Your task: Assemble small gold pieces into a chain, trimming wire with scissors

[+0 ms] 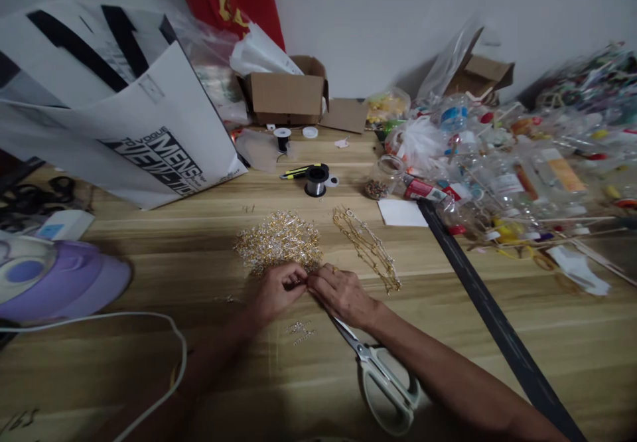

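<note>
My left hand [279, 291] and my right hand [343, 294] meet fingertip to fingertip at the near edge of a heap of small gold and clear beaded pieces [279, 239]. Both are pinched closed; what lies between the fingers is too small to make out. Scissors [385, 379] with pale handles lie below my right hand, their blade tips hidden under it. Strands of gold and silver beaded chain [367, 246] are stretched out to the right of the heap. A few short silvery pieces [300, 331] lie below my hands.
Behind the heap are a wire spool [316, 182], a yellow-black utility knife [298, 171] and a jar of beads [382, 180]. A white bag [164, 143] and a purple appliance [74, 276] stand left, with a white cable [172, 322]. Plastic bottles [507, 176] crowd the right.
</note>
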The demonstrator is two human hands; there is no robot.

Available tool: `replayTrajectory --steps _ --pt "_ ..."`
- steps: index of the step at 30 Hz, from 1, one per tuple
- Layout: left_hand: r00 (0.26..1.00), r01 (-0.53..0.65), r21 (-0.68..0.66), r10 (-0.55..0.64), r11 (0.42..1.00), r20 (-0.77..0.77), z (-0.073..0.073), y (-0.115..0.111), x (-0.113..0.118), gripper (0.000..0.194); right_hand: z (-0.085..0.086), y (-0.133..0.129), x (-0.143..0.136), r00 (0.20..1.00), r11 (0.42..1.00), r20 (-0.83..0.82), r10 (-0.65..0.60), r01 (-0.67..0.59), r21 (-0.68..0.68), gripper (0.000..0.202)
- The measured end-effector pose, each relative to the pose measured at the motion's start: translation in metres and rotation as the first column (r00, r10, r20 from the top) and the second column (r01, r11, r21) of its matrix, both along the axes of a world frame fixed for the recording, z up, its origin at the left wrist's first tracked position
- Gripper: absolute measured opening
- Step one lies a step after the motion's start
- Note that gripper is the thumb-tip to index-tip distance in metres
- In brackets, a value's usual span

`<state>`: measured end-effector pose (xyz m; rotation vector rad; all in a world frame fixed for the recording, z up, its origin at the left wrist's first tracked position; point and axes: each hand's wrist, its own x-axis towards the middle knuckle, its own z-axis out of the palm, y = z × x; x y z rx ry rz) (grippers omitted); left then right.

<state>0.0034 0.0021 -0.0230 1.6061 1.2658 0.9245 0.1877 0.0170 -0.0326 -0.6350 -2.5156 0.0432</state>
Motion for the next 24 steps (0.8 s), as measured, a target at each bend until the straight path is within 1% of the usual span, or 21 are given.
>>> replayTrajectory --steps 3,7,15,18,21,24 --pt "1.0 -0.015 0.062 0.017 0.998 -0.026 -0.003 -0.001 0.0 0.005 -0.001 0.0 0.0 1.0 1.0 -0.023 -0.013 0.013 -0.005 0.01" --pt "0.999 -0.007 0.107 0.011 0.994 -0.04 -0.005 -0.002 0.0 0.005 -0.002 -0.001 -0.001 0.998 1.0 -0.054 -0.022 0.022 -0.001 0.012" --pt "0.997 -0.001 0.135 0.011 0.991 -0.075 0.008 -0.003 0.002 0.011 -0.002 -0.001 -0.001 0.994 1.0 -0.104 -0.021 0.02 -0.004 0.01" --pt "1.0 0.001 0.077 0.001 0.997 -0.031 0.009 -0.002 0.002 0.011 -0.001 -0.001 -0.001 0.992 0.999 -0.129 -0.012 0.006 -0.041 0.01" --pt "0.996 0.015 -0.049 -0.011 0.999 0.086 0.009 0.0 0.0 0.01 -0.001 -0.001 0.0 0.987 0.993 -0.159 -0.004 -0.015 -0.119 0.01" --pt "0.982 0.029 -0.171 0.004 0.985 0.188 0.009 0.002 -0.001 0.016 -0.002 -0.001 0.0 0.983 0.98 -0.184 -0.008 -0.029 -0.195 0.01"
